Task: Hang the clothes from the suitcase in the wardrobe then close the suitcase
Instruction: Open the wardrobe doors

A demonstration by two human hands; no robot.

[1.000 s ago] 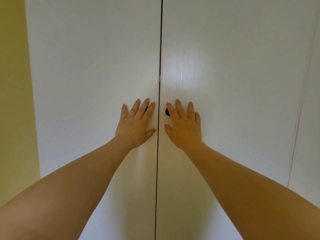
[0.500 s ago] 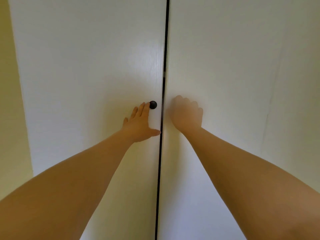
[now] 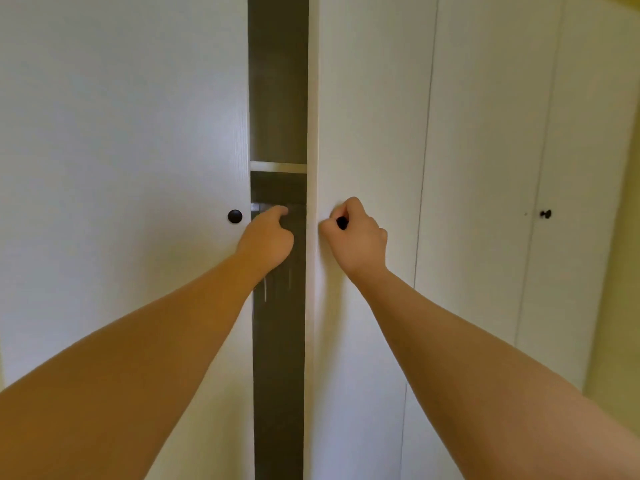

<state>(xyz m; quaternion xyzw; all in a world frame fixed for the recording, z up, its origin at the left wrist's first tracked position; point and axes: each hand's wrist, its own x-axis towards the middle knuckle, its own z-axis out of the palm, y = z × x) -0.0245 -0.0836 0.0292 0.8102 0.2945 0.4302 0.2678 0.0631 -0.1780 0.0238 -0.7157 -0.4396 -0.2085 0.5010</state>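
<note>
Right hand (image 3: 356,237) pinches door knob (image 3: 342,222); left hand (image 3: 266,240) hovers before dark gap (image 3: 278,375).

pale yellow wall (image 3: 627,289) at the far right edge

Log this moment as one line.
stage: opening wardrobe | right hand: pinches right knob | left hand: at gap, off left knob

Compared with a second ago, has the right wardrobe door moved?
Yes. The right door, pulled by the right hand on its knob, has swung away from the left door, opening a dark gap.
</note>
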